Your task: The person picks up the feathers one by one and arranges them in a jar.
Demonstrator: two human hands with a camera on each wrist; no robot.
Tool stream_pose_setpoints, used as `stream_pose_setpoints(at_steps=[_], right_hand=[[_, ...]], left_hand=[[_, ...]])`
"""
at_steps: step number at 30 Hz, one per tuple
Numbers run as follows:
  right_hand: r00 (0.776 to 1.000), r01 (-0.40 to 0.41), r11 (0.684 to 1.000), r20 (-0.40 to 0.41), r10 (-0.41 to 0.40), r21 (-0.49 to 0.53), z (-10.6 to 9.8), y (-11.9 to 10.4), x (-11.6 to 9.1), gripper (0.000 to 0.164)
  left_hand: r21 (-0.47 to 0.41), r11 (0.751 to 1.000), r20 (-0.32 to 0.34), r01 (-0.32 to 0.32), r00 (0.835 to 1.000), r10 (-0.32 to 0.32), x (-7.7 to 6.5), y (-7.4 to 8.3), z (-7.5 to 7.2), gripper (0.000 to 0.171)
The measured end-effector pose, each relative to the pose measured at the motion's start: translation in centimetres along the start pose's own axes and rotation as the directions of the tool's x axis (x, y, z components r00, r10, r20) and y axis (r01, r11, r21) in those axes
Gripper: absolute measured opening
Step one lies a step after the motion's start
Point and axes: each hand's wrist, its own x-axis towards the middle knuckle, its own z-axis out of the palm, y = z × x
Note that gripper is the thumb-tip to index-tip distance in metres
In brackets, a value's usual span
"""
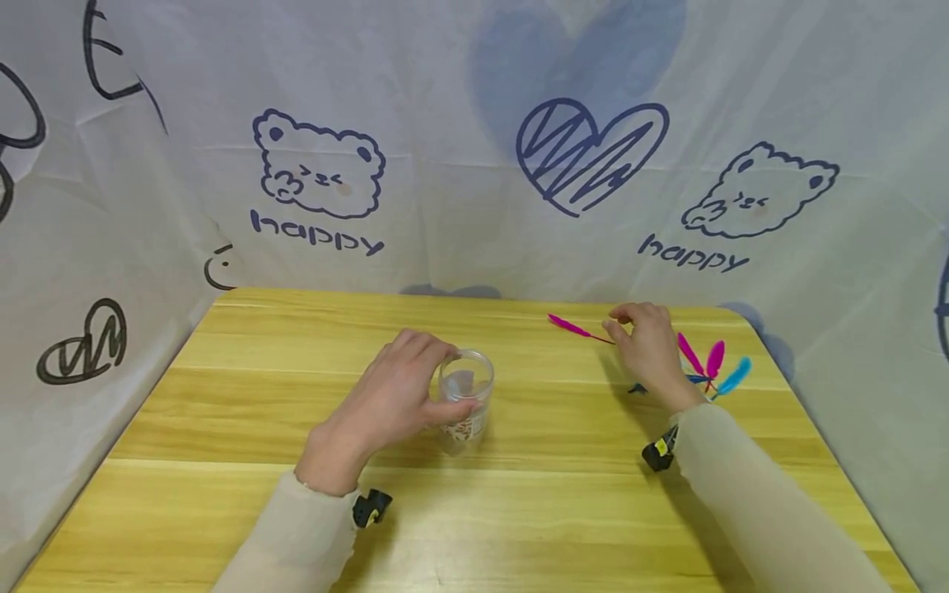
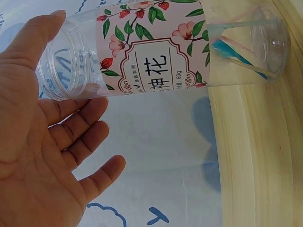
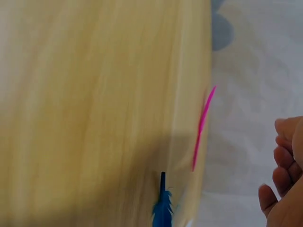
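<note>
My left hand [image 1: 393, 395] grips the rim of a clear plastic jar [image 1: 465, 428], thumb on the near side and fingers at the far side. The jar stands upright; its pink floral label [image 2: 156, 45] faces the left wrist camera. A blue feather [image 2: 236, 56] and pale thin pieces show inside its base. My right hand [image 1: 651, 354] hovers over the far right of the table, fingers loosely bent, nothing visible between them. Just left of its fingertips lies a single pink feather [image 1: 569, 325]. A dark blue feather [image 3: 162, 210] lies below that hand, partly hidden in the head view.
Right of my right hand lie more feathers: two pink ones [image 1: 715, 360] and a bright blue one [image 1: 734, 376]. The wooden table [image 1: 474, 527] ends at a white cloth backdrop [image 1: 445, 206] with drawn bears and hearts.
</note>
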Motion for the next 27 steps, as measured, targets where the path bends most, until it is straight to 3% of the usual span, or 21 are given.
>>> stream_pose_setpoints(at_steps=[11,20,27], right_hand=[[0.99,-0.03,0.999,0.139,0.027,0.02,3.0,1.5,2.9,0.025],[0.978,-0.073,0.996,0.19,0.081,-0.048,4.9,2.4,3.8,0.023],[0.966,-0.114,0.992,0.228,0.122,-0.046,5.7,2.7,4.0,0.026]], left_hand=[[-0.008,1.0,0.024,0.016,1.0,-0.016,0.0,0.0,-0.1,0.072],[-0.012,1.0,0.031,0.019,0.999,-0.019,-0.1,0.0,-0.1,0.072],[-0.012,1.0,0.019,0.009,1.0,-0.009,-0.1,-0.3,-0.1,0.07]])
